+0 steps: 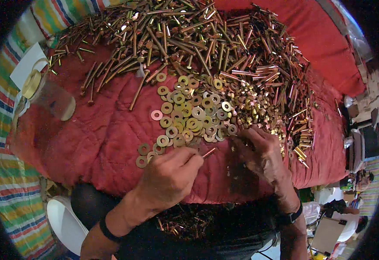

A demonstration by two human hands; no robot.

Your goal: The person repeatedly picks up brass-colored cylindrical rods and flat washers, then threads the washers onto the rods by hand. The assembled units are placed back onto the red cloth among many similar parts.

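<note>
My left hand (pixel 172 175) is closed in a pinch around a thin coppery bolt (pixel 209 152), whose shank sticks out past the fingertips to the right. Just left of it, flat brass-coloured washers (pixel 178 112) lie in a loose heap on the red cloth. My right hand (pixel 263 149) reaches down to the border between the washers and a pile of small shiny nuts (pixel 251 104). Its fingers curl together there, and what they pinch, if anything, is too small to make out.
A big heap of long bolts (pixel 185 34) covers the far side of the red padded cloth (pixel 115 147). Shorter bolts (pixel 304 145) lie at the right. A clear jar with a yellow lid (pixel 32 84) lies on its side at the left. More hardware (pixel 183 221) sits below the near edge.
</note>
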